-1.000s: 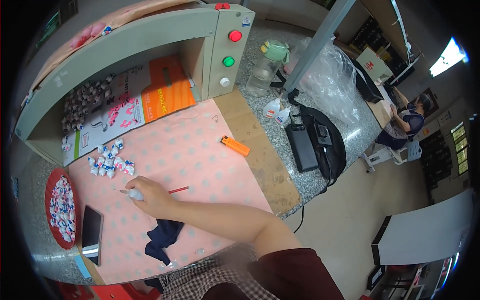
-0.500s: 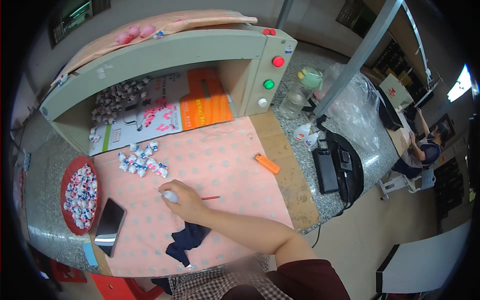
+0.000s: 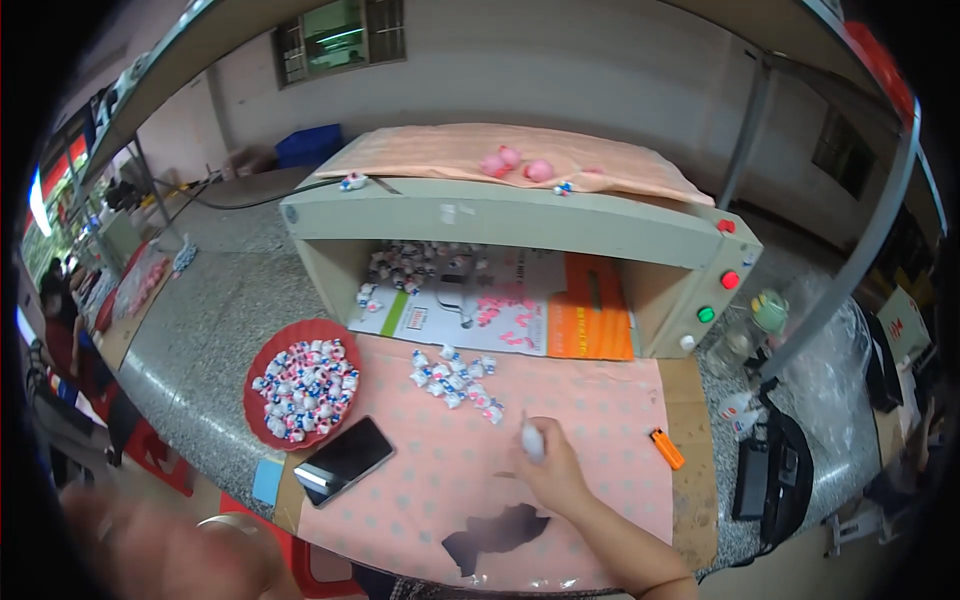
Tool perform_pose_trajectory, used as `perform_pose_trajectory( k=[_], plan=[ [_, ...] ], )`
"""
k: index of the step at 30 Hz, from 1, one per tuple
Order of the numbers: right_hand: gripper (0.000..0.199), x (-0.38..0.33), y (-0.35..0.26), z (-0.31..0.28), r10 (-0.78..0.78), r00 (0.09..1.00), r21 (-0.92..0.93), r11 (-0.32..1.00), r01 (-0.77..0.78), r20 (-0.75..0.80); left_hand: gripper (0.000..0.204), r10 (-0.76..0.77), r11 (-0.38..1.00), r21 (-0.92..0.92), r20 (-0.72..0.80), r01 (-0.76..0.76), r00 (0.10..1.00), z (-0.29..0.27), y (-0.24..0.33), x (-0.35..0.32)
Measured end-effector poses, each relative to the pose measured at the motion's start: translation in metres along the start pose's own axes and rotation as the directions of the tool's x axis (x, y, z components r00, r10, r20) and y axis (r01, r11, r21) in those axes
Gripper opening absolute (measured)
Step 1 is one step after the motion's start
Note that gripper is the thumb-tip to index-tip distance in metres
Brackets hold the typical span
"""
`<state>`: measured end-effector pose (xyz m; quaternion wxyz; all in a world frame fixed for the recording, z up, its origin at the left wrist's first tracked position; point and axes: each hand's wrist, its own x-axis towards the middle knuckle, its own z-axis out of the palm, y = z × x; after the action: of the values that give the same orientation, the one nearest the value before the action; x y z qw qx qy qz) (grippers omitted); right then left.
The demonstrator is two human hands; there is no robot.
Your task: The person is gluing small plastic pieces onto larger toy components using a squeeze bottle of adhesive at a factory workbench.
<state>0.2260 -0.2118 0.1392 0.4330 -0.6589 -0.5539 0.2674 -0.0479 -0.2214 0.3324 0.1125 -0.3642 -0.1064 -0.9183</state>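
Note:
My right hand [image 3: 556,474] is closed round a small white squeeze bottle [image 3: 533,441] with a thin needle-like tip pointing up and away. It hovers over the pink dotted cloth [image 3: 400,510]. A thin stick [image 3: 505,474] shows just left of the hand, and a dark scrap of fabric [image 3: 496,533] lies nearer to me. Beyond the hand is a loose cluster of small white, blue and pink figurines [image 3: 452,377]. At the lower left my left hand [image 3: 160,545] is smeared by motion, its fingers unclear, off the table's edge. A red bowl [image 3: 252,400] heaped with similar figurines stands at the left.
A black phone [image 3: 345,460] lies by the bowl. Behind the cloth stands a grey-green box-like machine [image 3: 500,215] with buttons, with figurines and pink pieces inside. An orange cutter-like tool [image 3: 667,449], a black bag [image 3: 790,470] and a clear bottle [image 3: 735,350] are at the right.
The view has swung left and up, so the scene sits lower and further right. My left hand has come into view, blurred. My right hand still holds the bottle.

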Motion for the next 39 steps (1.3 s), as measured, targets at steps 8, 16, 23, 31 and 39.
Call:
perform_pose_trajectory(
  k=[8, 16, 23, 31, 39],
  plan=[
    [0.036, 0.043, 0.033, 0.036, 0.109, 0.987, 0.509, 0.860, -0.035, -0.117, 0.031, -0.474, 0.844, 0.489, 0.872, 0.218, -0.120, -0.058, -0.168, -0.220],
    [0.039, 0.072, 0.065, 0.046, 0.060, 0.987, 0.304, 0.953, -0.013, -0.146, 0.031, -0.410, 0.908, 0.368, 0.877, -0.201, -0.249, -0.070, -0.215, -0.267],
    [0.045, 0.088, 0.071, 0.075, -0.168, 0.985, 0.228, 0.961, 0.157, 0.028, 0.021, -0.579, 0.244, 0.806, 0.567, 0.539, -0.585, -0.088, -0.186, -0.265],
    [0.027, 0.086, 0.074, 0.135, -0.228, 0.970, 0.140, 0.967, 0.215, 0.086, 0.024, -0.597, -0.429, 0.573, 0.400, 0.699, -0.695, -0.133, -0.190, -0.285],
    [0.032, 0.070, 0.058, 0.137, 0.208, 0.973, 0.480, 0.846, -0.232, 0.104, 0.033, -0.552, -0.573, 0.537, 0.305, 0.619, -0.776, -0.173, -0.205, -0.264]
  ],
)
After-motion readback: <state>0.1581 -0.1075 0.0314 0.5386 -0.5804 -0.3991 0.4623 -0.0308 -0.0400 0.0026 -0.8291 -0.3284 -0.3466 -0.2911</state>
